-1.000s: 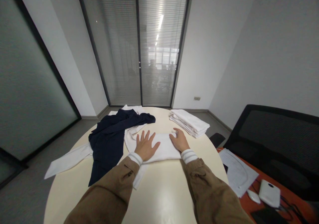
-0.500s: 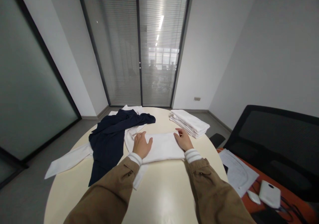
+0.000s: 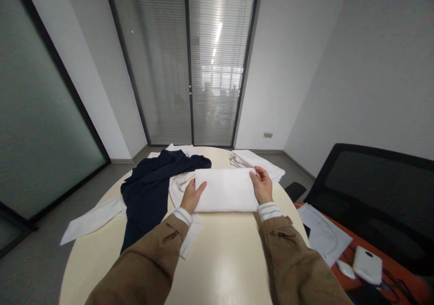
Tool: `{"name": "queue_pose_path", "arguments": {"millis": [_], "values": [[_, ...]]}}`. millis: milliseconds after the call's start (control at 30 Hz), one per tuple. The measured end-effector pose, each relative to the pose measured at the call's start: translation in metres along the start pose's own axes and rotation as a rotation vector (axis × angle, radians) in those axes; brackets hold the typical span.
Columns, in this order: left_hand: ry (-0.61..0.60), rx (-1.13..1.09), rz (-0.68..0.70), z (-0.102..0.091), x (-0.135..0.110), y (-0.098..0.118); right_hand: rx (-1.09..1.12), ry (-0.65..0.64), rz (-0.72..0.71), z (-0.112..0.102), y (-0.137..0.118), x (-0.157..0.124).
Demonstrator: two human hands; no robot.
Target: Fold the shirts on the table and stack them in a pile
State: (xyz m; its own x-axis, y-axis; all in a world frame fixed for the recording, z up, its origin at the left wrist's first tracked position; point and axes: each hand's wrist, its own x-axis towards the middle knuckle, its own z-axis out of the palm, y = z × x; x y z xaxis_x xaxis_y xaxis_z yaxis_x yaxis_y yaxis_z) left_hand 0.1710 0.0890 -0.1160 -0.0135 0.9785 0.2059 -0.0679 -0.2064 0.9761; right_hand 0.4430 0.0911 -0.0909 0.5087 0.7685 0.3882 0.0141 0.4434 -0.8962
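A folded white cloth [image 3: 225,190] is lifted off the round cream table [image 3: 220,260], held flat between both hands. My left hand [image 3: 191,197] grips its left edge, thumb on top and fingers underneath. At the right edge my right hand [image 3: 261,186] is closed in the same way. Just beyond the right hand lies a stack of folded white cloths [image 3: 262,164].
A dark navy garment [image 3: 152,183] lies crumpled to the left over loose white cloths [image 3: 91,219]. At the right are a black chair [image 3: 373,192], papers [image 3: 322,235] and a white device [image 3: 366,264] on an orange surface. Glass doors with blinds stand behind the table.
Both hands went from pressing flat on the folded cloth to gripping its side edges, and the cloth has risen off the table and shifted toward the stack.
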Motion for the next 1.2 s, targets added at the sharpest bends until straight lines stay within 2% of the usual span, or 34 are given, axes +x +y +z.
{"name": "queue_pose_path", "arguments": {"millis": [100,200,300,400,500,633,867,1067,1200], "values": [[0.0,-0.06,0.106,0.001,0.0,0.003,0.118,-0.096,0.222,-0.004,-0.003,-0.003],[0.038,-0.094,0.192,0.001,-0.001,0.007,0.164,-0.343,0.469,-0.008,-0.005,-0.012],[0.061,-0.089,0.226,-0.001,0.0,0.01,0.151,-0.574,0.532,-0.01,-0.006,-0.019],[0.084,-0.063,0.202,-0.004,0.002,0.007,0.118,-0.637,0.485,-0.01,-0.006,-0.019],[0.09,-0.031,0.128,-0.006,0.006,0.0,0.074,-0.603,0.429,-0.01,-0.007,-0.015],[0.144,-0.041,0.032,-0.006,0.009,-0.012,0.036,-0.478,0.362,-0.012,-0.01,-0.009],[0.046,-0.073,-0.143,0.0,0.003,-0.008,0.141,-0.196,0.188,-0.007,-0.031,0.017],[0.016,-0.057,-0.142,0.002,-0.003,0.0,0.292,-0.007,0.081,-0.001,-0.05,0.054],[0.0,-0.043,-0.138,0.004,-0.001,-0.001,0.331,0.055,0.088,-0.009,-0.047,0.083]]}}
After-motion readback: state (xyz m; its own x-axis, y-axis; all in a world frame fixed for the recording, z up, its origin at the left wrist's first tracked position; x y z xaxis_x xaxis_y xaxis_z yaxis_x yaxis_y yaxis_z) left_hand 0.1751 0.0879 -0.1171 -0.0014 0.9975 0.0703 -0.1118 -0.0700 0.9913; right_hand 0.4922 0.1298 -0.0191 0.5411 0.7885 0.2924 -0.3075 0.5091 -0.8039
